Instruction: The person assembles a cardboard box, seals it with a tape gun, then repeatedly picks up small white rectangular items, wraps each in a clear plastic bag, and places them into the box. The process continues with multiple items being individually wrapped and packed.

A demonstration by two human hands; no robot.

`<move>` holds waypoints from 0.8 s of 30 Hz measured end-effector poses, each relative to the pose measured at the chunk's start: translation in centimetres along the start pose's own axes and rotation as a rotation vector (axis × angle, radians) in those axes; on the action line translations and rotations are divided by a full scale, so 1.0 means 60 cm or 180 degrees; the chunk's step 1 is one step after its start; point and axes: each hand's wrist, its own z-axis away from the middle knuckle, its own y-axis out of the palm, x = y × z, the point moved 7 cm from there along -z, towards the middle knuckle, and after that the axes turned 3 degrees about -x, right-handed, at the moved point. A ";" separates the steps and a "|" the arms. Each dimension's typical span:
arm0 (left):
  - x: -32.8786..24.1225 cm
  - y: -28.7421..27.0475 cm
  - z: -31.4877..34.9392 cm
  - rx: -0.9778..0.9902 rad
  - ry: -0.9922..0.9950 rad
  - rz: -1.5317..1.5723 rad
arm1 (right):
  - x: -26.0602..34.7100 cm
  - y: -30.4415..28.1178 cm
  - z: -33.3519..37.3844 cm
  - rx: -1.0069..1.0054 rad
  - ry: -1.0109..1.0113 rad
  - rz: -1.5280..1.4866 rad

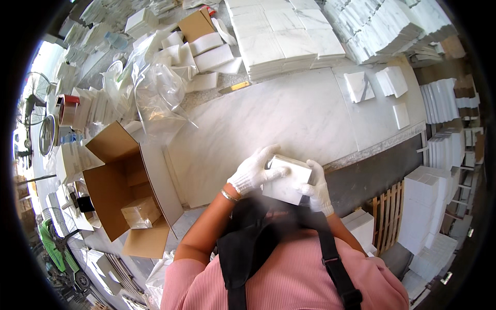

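Between my two white-gloved hands is a small stack of white marble tiles (289, 182), held close to my body at the near edge of the marble work slab (268, 116). My left hand (258, 170) grips the stack from its left side, with the thumb lying across the top tile. On the right side, my right hand (316, 190) closes around the edge, thumb on top. The undersides of the fingers and of the stack are hidden. Some loose tiles (359, 86) lie on the slab's far right part.
An open cardboard box (111, 194) with a wrapped package (140, 213) inside stands at left. Clear plastic bags (160, 93) and white foam pieces (214, 58) lie beyond it. A yellow-handled knife (235, 87) rests at the slab's far edge. Tall tile stacks (281, 39) line the back.
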 end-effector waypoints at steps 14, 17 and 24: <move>-0.014 -0.096 0.090 -0.1369 0.0511 -0.0280 | 0.146 0.162 -0.120 0.1875 -0.1394 0.2897; -0.019 -0.100 0.085 -0.1903 0.1003 -0.1216 | 0.152 0.187 -0.156 0.2086 -0.2141 0.3342; 0.055 -0.071 0.078 -0.2225 0.0707 -0.0049 | 0.118 0.175 -0.166 0.2295 -0.1988 0.3011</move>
